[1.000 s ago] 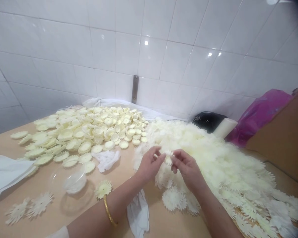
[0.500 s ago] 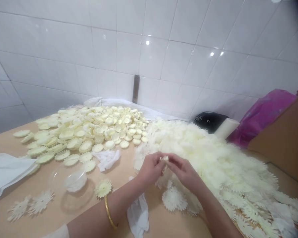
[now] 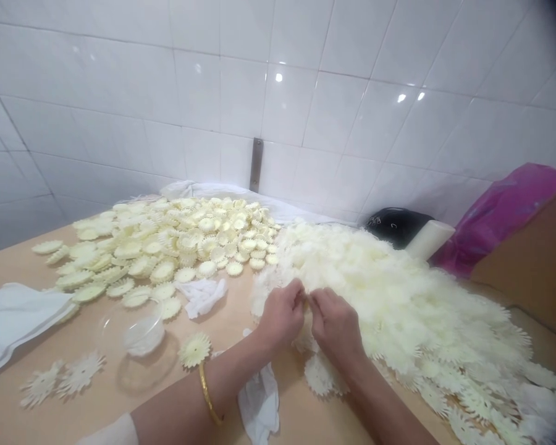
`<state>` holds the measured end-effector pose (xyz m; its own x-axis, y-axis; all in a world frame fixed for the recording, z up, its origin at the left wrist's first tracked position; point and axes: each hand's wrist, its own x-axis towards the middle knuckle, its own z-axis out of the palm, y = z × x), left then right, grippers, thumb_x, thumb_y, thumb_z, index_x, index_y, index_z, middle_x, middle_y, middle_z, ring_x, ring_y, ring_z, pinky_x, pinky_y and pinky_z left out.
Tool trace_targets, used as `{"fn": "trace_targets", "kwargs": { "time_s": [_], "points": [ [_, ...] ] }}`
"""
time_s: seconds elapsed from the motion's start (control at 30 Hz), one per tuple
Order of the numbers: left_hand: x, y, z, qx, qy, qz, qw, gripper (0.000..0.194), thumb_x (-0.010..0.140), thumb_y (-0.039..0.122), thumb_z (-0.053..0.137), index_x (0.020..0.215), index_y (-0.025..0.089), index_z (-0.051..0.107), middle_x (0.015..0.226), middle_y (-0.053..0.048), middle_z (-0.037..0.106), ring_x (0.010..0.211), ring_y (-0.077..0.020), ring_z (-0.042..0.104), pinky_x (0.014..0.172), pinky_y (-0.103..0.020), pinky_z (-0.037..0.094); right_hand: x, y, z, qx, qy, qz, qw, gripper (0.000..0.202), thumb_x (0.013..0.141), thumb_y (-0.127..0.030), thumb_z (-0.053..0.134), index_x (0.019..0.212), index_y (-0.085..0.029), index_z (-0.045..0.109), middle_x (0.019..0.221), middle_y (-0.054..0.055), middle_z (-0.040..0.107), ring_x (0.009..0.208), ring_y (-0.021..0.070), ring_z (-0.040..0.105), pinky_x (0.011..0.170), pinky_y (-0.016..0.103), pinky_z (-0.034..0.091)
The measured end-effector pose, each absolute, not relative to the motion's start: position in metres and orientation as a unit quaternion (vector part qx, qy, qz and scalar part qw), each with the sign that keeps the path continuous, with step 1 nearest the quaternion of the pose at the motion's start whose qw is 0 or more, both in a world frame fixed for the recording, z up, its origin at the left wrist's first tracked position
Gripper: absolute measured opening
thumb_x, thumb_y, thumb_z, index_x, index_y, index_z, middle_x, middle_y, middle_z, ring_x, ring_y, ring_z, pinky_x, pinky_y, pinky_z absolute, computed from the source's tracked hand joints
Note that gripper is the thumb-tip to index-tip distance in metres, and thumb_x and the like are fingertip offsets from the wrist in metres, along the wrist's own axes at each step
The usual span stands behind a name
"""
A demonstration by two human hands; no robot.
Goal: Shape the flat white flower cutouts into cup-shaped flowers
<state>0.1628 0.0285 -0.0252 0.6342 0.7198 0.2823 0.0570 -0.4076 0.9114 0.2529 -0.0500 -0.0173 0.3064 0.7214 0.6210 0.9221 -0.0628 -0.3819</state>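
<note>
My left hand [image 3: 283, 312], with a gold bangle [image 3: 208, 395] on its forearm, and my right hand [image 3: 336, 324] meet fingertip to fingertip in the middle. Both have their fingers closed in a pinch; whatever lies between them is too hidden to make out. To their left and behind is a heap of pale yellow scalloped discs [image 3: 185, 238]. A big pile of thin, pale petal-edged pieces [image 3: 375, 284] spreads behind and to the right. One yellow toothed disc [image 3: 195, 350] lies beside my left forearm. Below my right hand sits a pale frilled piece [image 3: 319, 374].
On the tan table [image 3: 157, 414] are a clear bowl [image 3: 143, 334], two loose toothed pieces [image 3: 80, 374], and white cloths [image 3: 18, 321]. At the back right are a black bag [image 3: 393, 225], a white roll [image 3: 430, 240] and a pink bag [image 3: 505, 216].
The small pale piece seen between my fingertips before is now hidden. My right hand has turned, its back now facing up, and its fingers are curled more tightly.
</note>
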Motion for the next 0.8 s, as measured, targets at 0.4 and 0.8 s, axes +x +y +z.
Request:
{"fn": "trace_targets", "kwargs": {
  "time_s": [0.4,0.8],
  "points": [
    [0.168,0.023,-0.012,0.433,0.219,0.251,0.838,0.033,0.072,0.043,0.055,0.068,0.011,0.052,0.061,-0.003,0.055,0.052,-0.0088,0.054,0.055,-0.022,0.045,0.262,-0.055,-0.017,-0.660,-0.611,-0.198,0.390,0.018,0.080,-0.014,0.041,0.083,-0.018,0.058,0.081,0.007,0.057,0.079,0.0208,0.048,0.072,0.036,0.036],
    [0.170,0.023,-0.023,0.587,0.257,0.261,0.722,0.025,0.078,0.034,0.043,0.061,0.015,0.042,0.059,-0.004,0.057,0.052,-0.0107,0.055,0.053,-0.025,0.044,0.266,-0.055,-0.010,-0.729,-0.448,0.027,0.516,0.030,0.083,-0.038,0.040,0.060,-0.019,0.041,0.055,-0.001,0.044,0.052,0.0126,0.041,0.050,0.024,0.035]
  ]
}}
